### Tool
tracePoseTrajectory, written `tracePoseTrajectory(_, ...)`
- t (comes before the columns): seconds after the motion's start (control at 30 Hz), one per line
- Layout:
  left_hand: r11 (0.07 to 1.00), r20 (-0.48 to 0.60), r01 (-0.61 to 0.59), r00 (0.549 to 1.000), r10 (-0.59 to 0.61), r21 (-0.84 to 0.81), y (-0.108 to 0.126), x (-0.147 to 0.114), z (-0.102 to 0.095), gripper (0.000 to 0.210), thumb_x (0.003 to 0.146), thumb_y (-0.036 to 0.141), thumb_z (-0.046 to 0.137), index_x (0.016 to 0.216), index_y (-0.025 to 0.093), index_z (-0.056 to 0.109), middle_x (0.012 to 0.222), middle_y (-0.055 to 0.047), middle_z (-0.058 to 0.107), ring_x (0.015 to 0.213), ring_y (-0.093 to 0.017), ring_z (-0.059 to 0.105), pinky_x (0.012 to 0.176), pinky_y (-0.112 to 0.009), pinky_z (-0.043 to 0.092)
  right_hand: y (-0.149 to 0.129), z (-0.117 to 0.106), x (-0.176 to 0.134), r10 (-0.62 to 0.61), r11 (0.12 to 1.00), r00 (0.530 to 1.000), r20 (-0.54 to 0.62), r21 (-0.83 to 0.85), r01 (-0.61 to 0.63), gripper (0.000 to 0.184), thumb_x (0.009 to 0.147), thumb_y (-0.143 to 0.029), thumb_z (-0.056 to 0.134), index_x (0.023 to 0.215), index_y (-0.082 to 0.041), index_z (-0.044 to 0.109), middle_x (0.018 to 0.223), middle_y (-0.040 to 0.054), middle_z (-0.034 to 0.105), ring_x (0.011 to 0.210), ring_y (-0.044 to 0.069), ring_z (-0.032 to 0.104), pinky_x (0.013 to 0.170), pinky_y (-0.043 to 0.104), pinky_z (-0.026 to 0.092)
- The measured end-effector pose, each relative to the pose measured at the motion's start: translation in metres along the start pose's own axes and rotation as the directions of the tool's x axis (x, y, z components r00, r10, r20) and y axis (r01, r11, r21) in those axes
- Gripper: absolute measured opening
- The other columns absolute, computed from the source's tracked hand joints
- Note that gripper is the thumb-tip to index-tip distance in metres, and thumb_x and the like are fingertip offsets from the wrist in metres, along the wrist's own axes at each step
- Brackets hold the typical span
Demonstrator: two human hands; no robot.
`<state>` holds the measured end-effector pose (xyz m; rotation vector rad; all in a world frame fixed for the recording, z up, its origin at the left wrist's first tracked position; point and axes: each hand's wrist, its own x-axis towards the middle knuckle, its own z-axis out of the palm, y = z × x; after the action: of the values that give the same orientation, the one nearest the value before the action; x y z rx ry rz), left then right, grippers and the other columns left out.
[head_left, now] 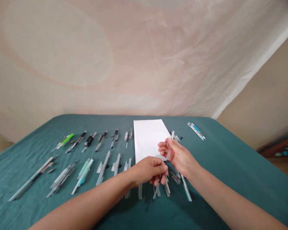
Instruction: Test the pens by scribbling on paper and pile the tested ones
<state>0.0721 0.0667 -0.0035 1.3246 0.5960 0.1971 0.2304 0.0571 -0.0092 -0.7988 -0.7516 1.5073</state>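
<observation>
My right hand (pixel 179 156) pinches a translucent pen barrel (pixel 169 150) between thumb and fingers, its upper end pointing away from me. Just left of it and lower, my left hand (pixel 151 171) is closed on a thin pen refill (pixel 156 192); most of its length is hidden by the fingers. Both hands are over the near edge of a white sheet of paper (pixel 148 137). Under and beside them lie several loose pen parts (pixel 167 187), partly covered by the hands. A pale blue-tipped pen barrel (pixel 186 189) rests under my right wrist.
On the green tablecloth (pixel 230 179), dismantled pens (pixel 79 141) lie in groups in a back row at left. A front row holds more parts, among them a turquoise pen (pixel 85 174). Two blue-and-white pens (pixel 196 131) lie back right. A pale cloth (pixel 134 64) hangs behind.
</observation>
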Motion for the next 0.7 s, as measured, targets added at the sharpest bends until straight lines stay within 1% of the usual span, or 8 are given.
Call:
tracePoseTrajectory(0.07,1.0,-0.018,-0.006,1.0,0.006,-0.022,-0.001,0.002,0.0,0.035,0.078,0.051,0.054,0.076,0.016,0.053,0.061,0.001,0.061,0.04,-0.005,0.044,0.04,-0.018,0.027,0.0,0.002,-0.001,0.006,1.0,1.0,0.013,-0.004,-0.006,0.022,0.079,-0.043,0.063,0.081,-0.022,0.057,0.087,0.0024,0.068,0.074,0.014,0.062,0.069,0.027,0.047)
tracePoseTrajectory(0.2,0.995,-0.109,-0.064,0.993,0.056,-0.074,-0.001,0.003,-0.002,0.037,0.077,0.052,0.056,0.074,0.015,0.05,0.059,0.001,0.058,0.038,-0.004,0.039,0.04,-0.018,0.025,0.002,0.005,-0.003,0.028,0.999,0.999,0.046,0.018,-0.029,0.024,0.077,-0.044,0.065,0.082,-0.022,0.057,0.091,0.0037,0.069,0.081,0.016,0.063,0.078,0.032,0.047)
tracePoseTrajectory(0.27,0.992,-0.112,-0.065,0.992,0.052,-0.107,-0.002,0.004,-0.002,0.038,0.077,0.053,0.056,0.078,0.015,0.051,0.058,0.002,0.056,0.038,-0.004,0.037,0.039,-0.018,0.026,0.003,0.005,-0.005,0.033,0.999,0.998,0.046,0.013,-0.034,0.024,0.078,-0.044,0.065,0.083,-0.022,0.057,0.093,0.0046,0.069,0.087,0.018,0.063,0.08,0.034,0.048)
tracePoseTrajectory(0.4,0.982,-0.077,-0.063,0.996,0.05,-0.177,-0.005,0.005,-0.003,0.038,0.078,0.052,0.057,0.089,0.016,0.051,0.06,0.004,0.054,0.038,-0.004,0.037,0.04,-0.018,0.028,0.007,0.006,-0.007,0.071,0.997,0.997,0.044,-0.013,-0.071,0.024,0.078,-0.044,0.064,0.086,-0.023,0.056,0.097,0.0057,0.069,0.093,0.021,0.061,0.071,0.033,0.05)
tracePoseTrajectory(0.53,0.971,-0.059,-0.056,0.997,0.044,-0.232,-0.004,0.003,-0.005,0.036,0.078,0.051,0.057,0.084,0.016,0.053,0.063,0.003,0.055,0.041,-0.004,0.038,0.044,-0.018,0.031,0.008,0.004,-0.007,0.115,0.992,0.993,0.033,-0.046,-0.114,0.024,0.077,-0.043,0.066,0.085,-0.022,0.058,0.099,0.0064,0.069,0.093,0.021,0.062,0.06,0.026,0.048)
tracePoseTrajectory(0.6,0.969,-0.006,-0.007,1.0,0.005,-0.247,-0.002,0.0,-0.005,0.035,0.078,0.049,0.06,0.085,0.015,0.056,0.063,0.002,0.055,0.042,-0.004,0.039,0.045,-0.019,0.033,0.004,-0.001,-0.003,0.109,0.994,0.994,0.013,-0.027,-0.109,0.022,0.077,-0.041,0.067,0.084,-0.022,0.059,0.1,0.006,0.069,0.094,0.02,0.061,0.062,0.026,0.048)
tracePoseTrajectory(0.67,0.961,0.078,0.069,0.996,-0.05,-0.268,0.0,-0.002,-0.005,0.033,0.076,0.046,0.062,0.087,0.014,0.058,0.063,0.002,0.056,0.043,-0.004,0.04,0.046,-0.019,0.034,-0.003,-0.012,0.004,0.053,0.999,0.997,-0.05,0.005,-0.052,0.019,0.077,-0.039,0.067,0.082,-0.021,0.06,0.098,0.004,0.068,0.093,0.018,0.06,0.071,0.029,0.049)
tracePoseTrajectory(0.7,0.952,0.117,0.102,0.991,-0.071,-0.288,0.0,-0.002,-0.005,0.032,0.076,0.044,0.063,0.086,0.014,0.059,0.063,0.001,0.056,0.043,-0.005,0.041,0.047,-0.019,0.035,-0.007,-0.019,0.009,0.018,1.0,0.995,-0.098,0.013,-0.017,0.018,0.077,-0.038,0.067,0.08,-0.021,0.061,0.095,0.0026,0.068,0.09,0.017,0.06,0.073,0.029,0.049)
